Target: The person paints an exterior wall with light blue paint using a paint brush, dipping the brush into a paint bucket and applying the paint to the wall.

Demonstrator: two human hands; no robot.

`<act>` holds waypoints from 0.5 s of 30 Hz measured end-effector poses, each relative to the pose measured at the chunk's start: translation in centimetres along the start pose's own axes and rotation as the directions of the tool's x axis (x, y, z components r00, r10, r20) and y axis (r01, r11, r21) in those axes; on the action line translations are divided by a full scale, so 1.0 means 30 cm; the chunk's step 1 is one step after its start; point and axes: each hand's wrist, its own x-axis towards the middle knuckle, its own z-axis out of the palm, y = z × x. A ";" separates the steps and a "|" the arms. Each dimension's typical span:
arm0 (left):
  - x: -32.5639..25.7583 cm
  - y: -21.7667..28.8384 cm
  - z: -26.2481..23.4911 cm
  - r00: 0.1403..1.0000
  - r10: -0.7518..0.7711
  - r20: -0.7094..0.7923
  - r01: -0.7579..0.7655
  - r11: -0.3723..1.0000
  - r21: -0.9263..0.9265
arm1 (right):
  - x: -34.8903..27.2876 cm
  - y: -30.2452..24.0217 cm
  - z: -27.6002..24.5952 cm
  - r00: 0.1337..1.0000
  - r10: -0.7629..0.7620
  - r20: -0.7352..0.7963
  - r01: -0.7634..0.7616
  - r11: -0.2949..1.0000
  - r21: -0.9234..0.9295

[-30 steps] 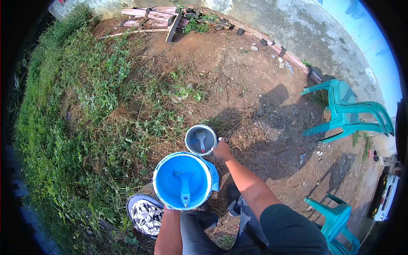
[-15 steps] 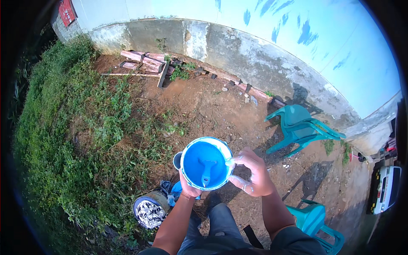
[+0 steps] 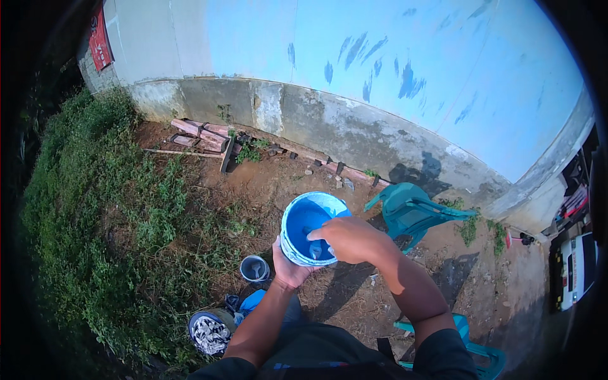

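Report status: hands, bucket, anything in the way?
Left hand holding bucket. Right hand partly inside, by brush; grip unclear. Blue paint inside. Nothing seen blocking either hand; small pail sits apart, left.

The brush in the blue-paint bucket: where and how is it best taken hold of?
Probably by the handle end of the brush, from above through the open top of the bucket: that end lies at the near side, while the walls bar a sideways approach. The bristles are hard to see.

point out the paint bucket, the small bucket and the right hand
Paint bucket (image 3: 328, 203), head view: upper inner wall.
Small bucket (image 3: 246, 268), head view: inner wall, left side.
Right hand (image 3: 353, 239), head view: back of the hand.
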 end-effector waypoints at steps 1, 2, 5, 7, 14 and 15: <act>0.015 -0.012 0.018 1.000 -0.009 0.019 0.009 1.000 0.007 | 0.016 0.020 -0.011 0.999 0.005 0.044 -0.006 1.000 0.014; 0.032 -0.024 0.034 0.999 -0.019 0.039 0.018 1.000 0.015 | 0.026 0.034 -0.023 0.999 0.013 0.038 -0.014 1.000 0.013; 0.076 -0.025 0.048 0.999 -0.017 0.040 0.018 0.999 -0.028 | 0.073 0.058 -0.060 0.992 -0.038 0.124 0.035 0.999 0.020; 0.109 -0.012 0.052 0.998 0.006 0.065 -0.004 0.999 -0.037 | 0.101 0.097 -0.057 0.984 -0.078 -0.159 0.076 0.997 -0.014; 0.315 0.106 0.029 0.996 0.084 0.036 -0.082 0.996 -0.044 | 0.230 0.323 -0.127 0.913 0.023 -0.408 0.011 0.997 0.081; 0.351 0.127 0.038 0.995 0.095 0.027 -0.093 0.993 -0.072 | 0.267 0.353 -0.141 0.915 0.011 -0.404 0.020 0.997 0.073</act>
